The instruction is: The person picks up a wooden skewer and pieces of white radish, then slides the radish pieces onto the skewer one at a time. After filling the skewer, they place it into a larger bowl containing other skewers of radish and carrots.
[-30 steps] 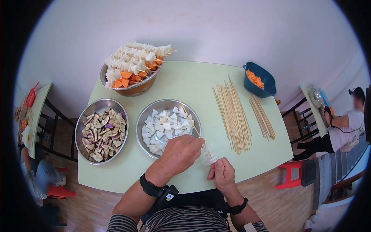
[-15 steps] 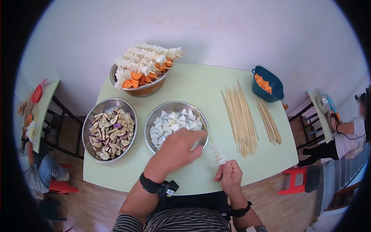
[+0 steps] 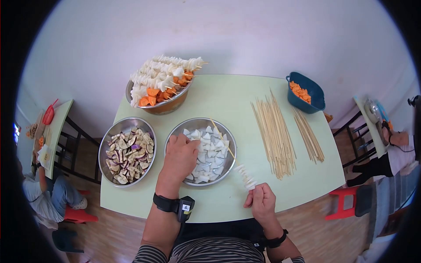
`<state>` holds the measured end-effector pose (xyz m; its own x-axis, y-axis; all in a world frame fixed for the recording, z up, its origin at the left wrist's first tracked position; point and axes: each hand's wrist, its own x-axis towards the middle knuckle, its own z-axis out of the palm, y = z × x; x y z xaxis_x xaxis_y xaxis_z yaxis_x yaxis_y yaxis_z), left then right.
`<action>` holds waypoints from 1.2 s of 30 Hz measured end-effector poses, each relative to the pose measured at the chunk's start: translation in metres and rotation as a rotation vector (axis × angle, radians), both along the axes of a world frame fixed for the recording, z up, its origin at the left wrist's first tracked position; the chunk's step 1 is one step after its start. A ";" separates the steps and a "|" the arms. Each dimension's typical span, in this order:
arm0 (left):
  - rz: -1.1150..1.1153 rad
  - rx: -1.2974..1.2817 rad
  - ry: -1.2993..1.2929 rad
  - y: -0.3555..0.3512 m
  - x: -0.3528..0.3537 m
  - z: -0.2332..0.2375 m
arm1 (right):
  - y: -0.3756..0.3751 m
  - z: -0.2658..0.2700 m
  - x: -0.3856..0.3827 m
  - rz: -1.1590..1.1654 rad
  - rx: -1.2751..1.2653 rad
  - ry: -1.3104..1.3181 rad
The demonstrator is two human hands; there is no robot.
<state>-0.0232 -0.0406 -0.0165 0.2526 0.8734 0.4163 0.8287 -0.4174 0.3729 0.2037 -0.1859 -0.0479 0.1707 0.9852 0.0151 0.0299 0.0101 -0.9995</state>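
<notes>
My right hand (image 3: 262, 202) is closed on a bamboo skewer (image 3: 231, 153) threaded with several thin white vegetable slices (image 3: 246, 178), which look like radish. The skewer slants up and left, its bare length crossing the right rim of a round metal bowl (image 3: 233, 164). Loose white vegetable pieces (image 3: 213, 151) lie in that bowl. Over the bowl's left side, my left hand (image 3: 179, 158) reaches in with fingers bent down at the pieces; its fingertips are partly hidden, and what they hold cannot be made out.
Sliced eggplant (image 3: 130, 153) fills a metal bowl (image 3: 103, 158) at left. Behind stands a bowl (image 3: 169, 104) stacked with white and orange skewers (image 3: 162, 79). Bare skewers (image 3: 274, 136) lie in two bundles at right, near a blue basket (image 3: 316, 94) of carrot pieces. Other people sit at side tables.
My left hand has moved left and back from near the skewer into the bowl of white pieces. My right hand keeps its hold on the skewer, almost in the same spot.
</notes>
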 end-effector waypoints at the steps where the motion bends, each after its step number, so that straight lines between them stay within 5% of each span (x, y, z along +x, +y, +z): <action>1: 0.010 -0.043 -0.018 0.000 0.000 0.000 | 0.000 0.000 0.000 0.014 -0.001 -0.006; 9: 0.006 -0.086 -0.143 0.007 -0.004 0.003 | -0.002 0.002 0.001 0.047 0.029 -0.052; 11: 0.119 -0.276 -0.501 0.009 -0.003 0.005 | -0.002 0.004 0.000 0.051 0.028 -0.061; 20: 0.151 -0.193 -0.832 0.018 -0.009 -0.004 | -0.020 0.011 0.000 0.118 0.004 -0.218; 36: 0.131 -0.185 -0.736 0.014 -0.004 0.004 | -0.019 0.009 0.001 0.126 0.002 -0.206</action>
<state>-0.0275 -0.0268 -0.0126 -0.1438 0.9487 0.2814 0.3781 -0.2102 0.9016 0.2047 -0.2049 -0.0388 0.0394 0.9985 0.0387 0.2313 0.0285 -0.9725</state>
